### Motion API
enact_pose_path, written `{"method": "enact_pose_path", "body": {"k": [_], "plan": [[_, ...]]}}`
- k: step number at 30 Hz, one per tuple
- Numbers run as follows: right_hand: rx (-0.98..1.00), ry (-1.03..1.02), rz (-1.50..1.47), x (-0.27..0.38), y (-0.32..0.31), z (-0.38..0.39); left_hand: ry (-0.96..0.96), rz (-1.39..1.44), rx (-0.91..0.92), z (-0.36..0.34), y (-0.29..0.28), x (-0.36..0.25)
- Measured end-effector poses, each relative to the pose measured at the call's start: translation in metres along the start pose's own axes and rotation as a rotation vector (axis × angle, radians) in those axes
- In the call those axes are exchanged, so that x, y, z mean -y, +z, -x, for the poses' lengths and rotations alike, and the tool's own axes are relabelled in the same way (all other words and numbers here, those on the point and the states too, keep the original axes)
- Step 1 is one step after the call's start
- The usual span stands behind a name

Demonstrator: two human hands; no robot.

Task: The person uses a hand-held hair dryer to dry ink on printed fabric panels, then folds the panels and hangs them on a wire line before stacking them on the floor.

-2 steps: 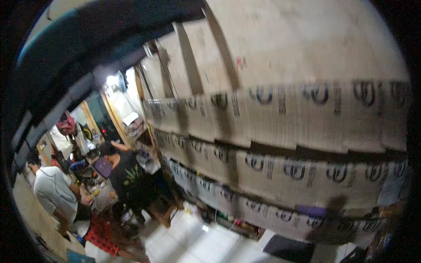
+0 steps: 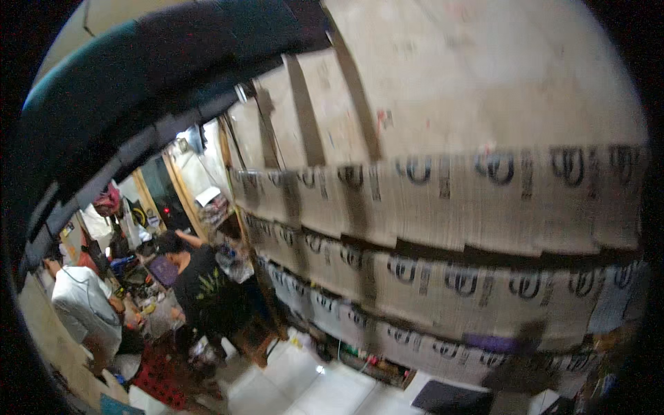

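Observation:
Neither of my hands shows, and no forearm comes in from the lower edge. Nearest to me, a long row of beige printed covers [image 2: 443,207] hangs in overlapping tiers along the wall, front edges sagging slightly. A dark mass [image 2: 138,62] with a stepped lower edge arches over the upper left; what it is made of is too dim to tell. At the far left, a person in a white shirt [image 2: 83,301] and a person in a black shirt [image 2: 204,290] are at a cluttered worktable [image 2: 155,308].
White floor tiles [image 2: 311,394] run below the covers, with a dark mat [image 2: 453,398] at the lower right. A red spotted cloth [image 2: 162,377] lies near the two people. Small items fill a low shelf [image 2: 373,366]. A purple patch [image 2: 491,342] shows on the lowest tier.
The whole view has tilted up slightly, so the covers and floor sit lower in the picture. The person in black keeps one arm raised near the head.

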State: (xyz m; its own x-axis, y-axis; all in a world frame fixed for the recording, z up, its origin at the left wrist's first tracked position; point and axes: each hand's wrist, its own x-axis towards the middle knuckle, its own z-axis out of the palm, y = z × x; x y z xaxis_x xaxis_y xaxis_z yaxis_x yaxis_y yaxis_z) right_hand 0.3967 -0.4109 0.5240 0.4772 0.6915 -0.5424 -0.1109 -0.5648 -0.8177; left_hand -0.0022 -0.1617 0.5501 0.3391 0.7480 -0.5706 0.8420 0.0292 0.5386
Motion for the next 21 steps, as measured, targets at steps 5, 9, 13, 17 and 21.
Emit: {"method": "enact_pose_path", "body": {"k": [5, 9, 13, 17, 21], "plan": [[-0.014, -0.059, 0.022, 0.074, -0.054, 0.036, 0.002, 0.139, 0.029, 0.002, 0.01, -0.048], [0.052, -0.185, 0.062, 0.169, -0.031, 0.038, -0.02, 0.277, -0.063, 0.022, -0.048, -0.051], [0.077, -0.414, 0.115, 0.263, -0.003, 0.041, -0.071, 0.428, -0.08, 0.029, -0.071, -0.038], [-0.005, -1.083, 0.201, 0.462, -0.013, 0.071, -0.096, 0.56, -0.116, 0.031, -0.08, -0.013], [-0.356, -1.832, 0.201, 0.756, -0.038, 0.218, -0.175, 0.698, -0.196, 0.059, -0.076, 0.032]]}}
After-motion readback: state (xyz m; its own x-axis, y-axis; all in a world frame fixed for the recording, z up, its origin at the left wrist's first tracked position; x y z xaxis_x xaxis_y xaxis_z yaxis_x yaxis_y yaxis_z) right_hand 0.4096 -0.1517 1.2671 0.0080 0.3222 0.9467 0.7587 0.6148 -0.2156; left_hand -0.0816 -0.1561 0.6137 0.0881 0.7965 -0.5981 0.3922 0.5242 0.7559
